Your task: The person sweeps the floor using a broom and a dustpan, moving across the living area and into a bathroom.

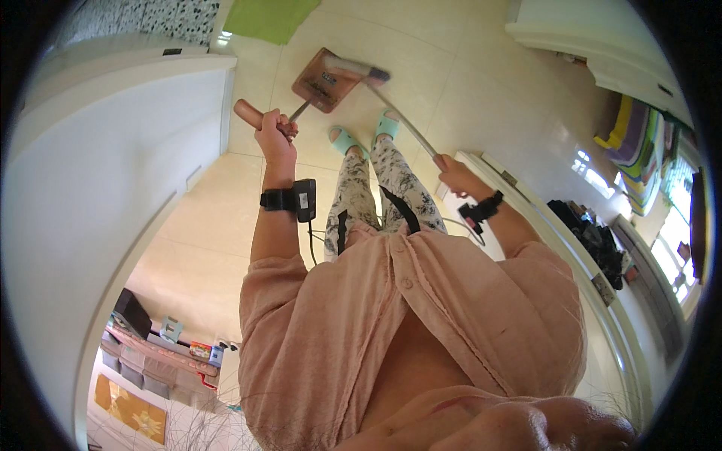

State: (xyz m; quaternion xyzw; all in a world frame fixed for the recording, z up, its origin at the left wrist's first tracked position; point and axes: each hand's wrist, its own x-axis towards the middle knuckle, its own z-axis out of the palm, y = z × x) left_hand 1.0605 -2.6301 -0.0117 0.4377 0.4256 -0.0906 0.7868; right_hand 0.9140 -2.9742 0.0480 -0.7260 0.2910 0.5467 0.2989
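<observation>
My left hand (276, 133) grips the brown handle of a long-handled dustpan (316, 82). Its pan rests on the tiled floor ahead of my feet, with dark debris and writing or a label inside. Around the broom's metal stick (410, 127), at its brown grip, my right hand (463, 178) is closed. The broom head (361, 69), blurred, has dark bristles at one end and a pale part reaching over the pan's right edge. Whether the bristles touch the floor I cannot tell.
A white door (141, 129) stands on the left, a door frame (569, 248) on the right. A green mat (271, 19) lies ahead. Striped cloth (634, 146) hangs at far right, above dark bags (592, 242). A sofa (152, 366) and a small stool (171, 328) are behind me.
</observation>
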